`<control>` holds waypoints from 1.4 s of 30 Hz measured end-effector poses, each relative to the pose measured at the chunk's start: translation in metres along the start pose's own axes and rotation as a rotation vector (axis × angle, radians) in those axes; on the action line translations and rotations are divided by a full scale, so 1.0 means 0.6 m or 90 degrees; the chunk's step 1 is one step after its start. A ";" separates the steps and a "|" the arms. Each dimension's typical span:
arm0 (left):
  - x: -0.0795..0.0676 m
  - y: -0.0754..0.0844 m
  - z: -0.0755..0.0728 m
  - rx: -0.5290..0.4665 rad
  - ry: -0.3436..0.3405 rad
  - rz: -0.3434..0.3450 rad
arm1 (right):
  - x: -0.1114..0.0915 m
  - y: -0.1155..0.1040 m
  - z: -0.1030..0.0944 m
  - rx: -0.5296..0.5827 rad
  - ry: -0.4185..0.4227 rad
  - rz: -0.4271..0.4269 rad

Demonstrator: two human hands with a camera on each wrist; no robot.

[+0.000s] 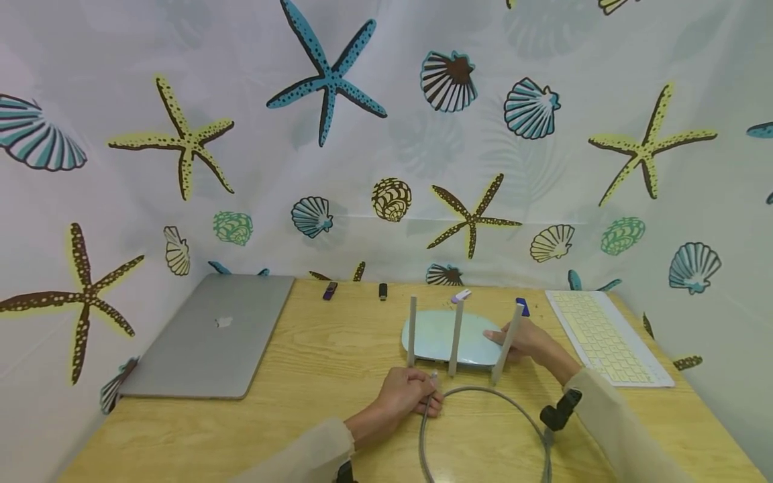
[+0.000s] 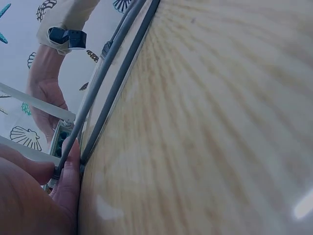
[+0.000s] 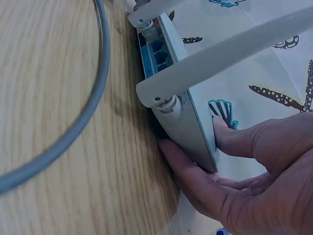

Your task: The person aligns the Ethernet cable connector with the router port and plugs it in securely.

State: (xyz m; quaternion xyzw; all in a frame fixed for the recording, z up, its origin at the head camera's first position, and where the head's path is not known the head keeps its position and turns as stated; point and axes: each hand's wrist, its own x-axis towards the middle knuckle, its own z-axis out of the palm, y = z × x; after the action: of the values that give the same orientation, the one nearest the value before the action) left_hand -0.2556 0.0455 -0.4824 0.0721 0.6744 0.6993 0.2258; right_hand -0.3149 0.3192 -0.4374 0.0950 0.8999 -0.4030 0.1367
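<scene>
A white router (image 1: 435,329) with three upright antennas lies on the wooden table, its row of ports (image 3: 159,51) facing the near side. My right hand (image 1: 525,339) grips the router's right end, thumb on top and fingers underneath in the right wrist view. A grey network cable (image 1: 513,402) loops across the table in front of the router. Between thumb and fingers my left hand (image 1: 401,392) pinches this cable close to its plug (image 1: 434,375), just before the router's port side. Whether the plug sits in a port is hidden by the fingers.
A closed grey laptop (image 1: 241,342) lies at the left, and a white keyboard (image 1: 604,335) at the right. Behind the router are a purple USB stick (image 1: 329,290), a black one (image 1: 383,291), a white-and-purple one (image 1: 461,296) and a blue one (image 1: 523,306). A patterned curtain (image 1: 362,168) surrounds the table.
</scene>
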 end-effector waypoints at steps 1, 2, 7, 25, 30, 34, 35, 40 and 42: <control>0.001 0.000 0.001 -0.004 0.002 0.002 | 0.002 0.000 -0.001 0.006 -0.007 -0.002; 0.003 0.000 0.001 -0.008 0.005 0.005 | 0.004 0.001 -0.002 0.016 -0.011 -0.002; 0.007 0.000 0.005 -0.028 0.018 0.014 | 0.008 0.006 -0.004 0.087 -0.043 -0.002; 0.013 -0.004 0.027 -0.084 0.093 0.060 | 0.008 0.014 -0.003 0.262 -0.122 0.010; 0.015 -0.007 0.031 -0.075 0.115 0.055 | 0.008 0.019 0.002 0.250 -0.119 -0.002; 0.018 -0.007 0.034 -0.072 0.131 0.050 | 0.007 0.019 0.004 0.257 -0.127 -0.004; 0.019 -0.007 0.035 -0.072 0.135 0.050 | 0.007 0.020 0.004 0.259 -0.129 -0.005; 0.023 -0.007 0.039 -0.063 0.164 0.049 | 0.008 0.020 0.005 0.253 -0.134 -0.008; 0.022 -0.008 0.041 -0.057 0.177 0.047 | 0.009 0.020 0.006 0.238 -0.136 -0.009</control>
State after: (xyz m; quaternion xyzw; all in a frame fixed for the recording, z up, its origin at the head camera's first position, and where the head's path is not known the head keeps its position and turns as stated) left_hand -0.2564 0.0735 -0.4876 -0.0104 0.6640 0.7399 0.1074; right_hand -0.3159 0.3247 -0.4502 0.0687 0.7907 -0.5714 0.2085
